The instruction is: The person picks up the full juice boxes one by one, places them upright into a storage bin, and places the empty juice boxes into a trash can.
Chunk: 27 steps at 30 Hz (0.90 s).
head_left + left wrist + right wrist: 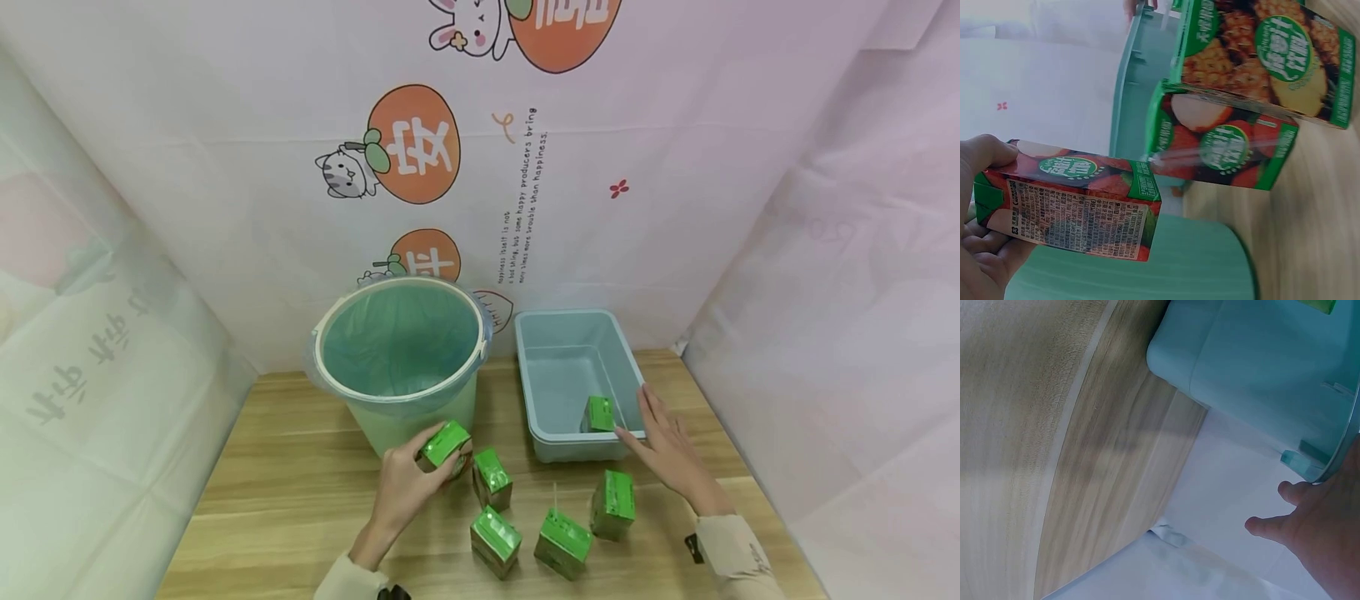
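My left hand (408, 483) grips a juice box (446, 443) by its sides, in front of the bin (420, 442). In the left wrist view this juice box (1079, 200) shows red fruit pictures and a white text panel. My right hand (667, 446) rests at the right rim of the light-blue basin (528, 392), fingers extended; in the right wrist view, the hand (1322, 519) reaches the rim with some fingers spread outside. One green-topped juice box (598, 414) is inside the basin, near its front right corner.
Several green-topped juice boxes stand on the wooden table, including one (492, 479) beside my left hand, one with a straw (564, 543) and one (612, 504) before the basin. A clear bag lines the bin. White printed cloth (600, 233) hangs behind and at both sides.
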{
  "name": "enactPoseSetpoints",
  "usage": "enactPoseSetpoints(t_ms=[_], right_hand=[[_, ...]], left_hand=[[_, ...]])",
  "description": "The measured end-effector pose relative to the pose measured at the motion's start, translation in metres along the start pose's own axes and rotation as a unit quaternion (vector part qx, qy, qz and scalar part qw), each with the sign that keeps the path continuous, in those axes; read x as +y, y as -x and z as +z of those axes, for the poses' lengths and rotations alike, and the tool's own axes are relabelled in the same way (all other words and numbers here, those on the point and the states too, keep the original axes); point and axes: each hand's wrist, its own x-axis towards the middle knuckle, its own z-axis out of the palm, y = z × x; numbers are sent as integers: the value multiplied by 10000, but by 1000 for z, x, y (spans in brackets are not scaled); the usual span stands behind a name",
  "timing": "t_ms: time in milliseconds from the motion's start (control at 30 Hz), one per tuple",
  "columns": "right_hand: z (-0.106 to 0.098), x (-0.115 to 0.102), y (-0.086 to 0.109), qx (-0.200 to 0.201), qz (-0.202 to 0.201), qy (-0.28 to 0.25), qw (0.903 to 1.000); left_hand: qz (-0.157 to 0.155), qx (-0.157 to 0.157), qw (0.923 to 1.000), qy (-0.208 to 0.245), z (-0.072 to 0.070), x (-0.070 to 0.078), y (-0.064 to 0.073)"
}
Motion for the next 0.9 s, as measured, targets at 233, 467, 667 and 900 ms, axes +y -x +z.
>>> enactPoseSetpoints(t_ms=[233, 467, 667, 900], right_hand=[[1, 1, 0, -13, 21, -18, 10000], [3, 3, 0, 28, 6, 8, 10000], [3, 4, -1, 26, 8, -15, 10000], [3, 5, -1, 24, 14, -3, 10000]], left_hand=[[205, -41, 9998, -52, 4, 9, -11], [179, -180, 9995, 199, 7, 20, -20], [285, -104, 9995, 106, 7, 27, -29], [655, -38, 9978, 40, 15, 37, -41]])
